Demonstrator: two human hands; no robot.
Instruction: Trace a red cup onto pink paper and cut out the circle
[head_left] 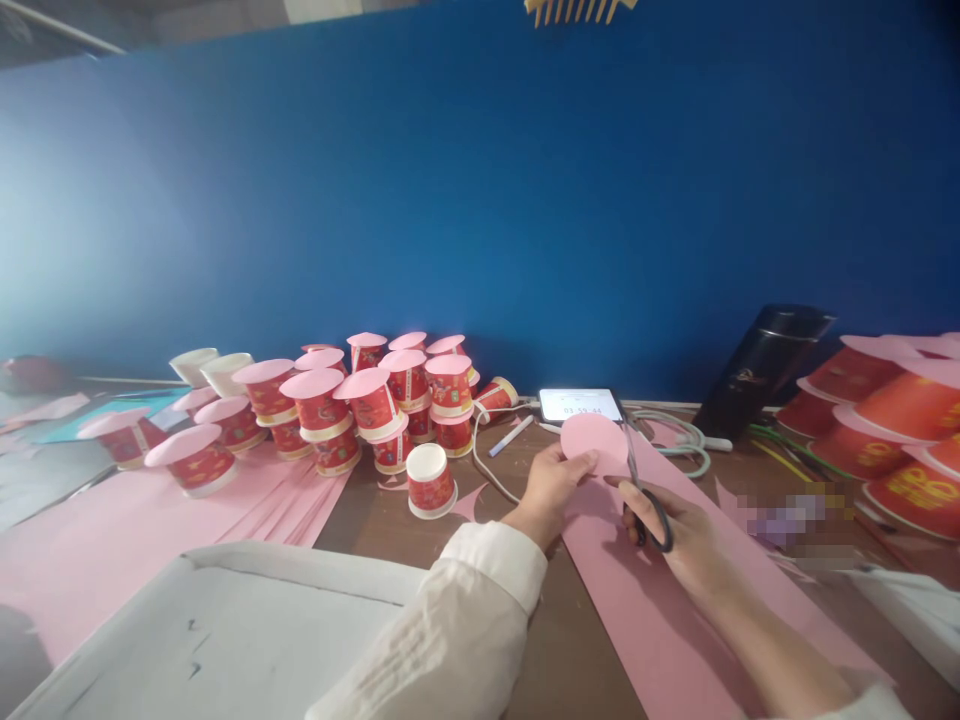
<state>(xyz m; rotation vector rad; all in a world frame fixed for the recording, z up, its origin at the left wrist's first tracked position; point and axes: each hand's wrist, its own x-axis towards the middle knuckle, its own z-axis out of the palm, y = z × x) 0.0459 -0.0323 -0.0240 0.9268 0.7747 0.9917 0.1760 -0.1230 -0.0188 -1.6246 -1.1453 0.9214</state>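
Note:
My left hand [545, 487] pinches the lower edge of a round pink paper disc [595, 440]. In my right hand [679, 530] is a pair of scissors [658, 520] with black handles, its blades upright against the disc's right edge. A long pink paper sheet [667, 610] lies on the table under both hands. Left of my left hand, a single red paper cup [431, 483] stands upside down with its pale base up. Beyond it, several red cups [379, 403] are stacked in pairs with pink discs on top.
A lit phone [579, 404] with a cable lies at the back, near a capped marker [511, 436]. To the right are a black flask [761, 370] and large red cups [840, 440]. Pink sheets [285, 500] and a white box lid [247, 640] lie at left. A blue partition [480, 200] stands behind.

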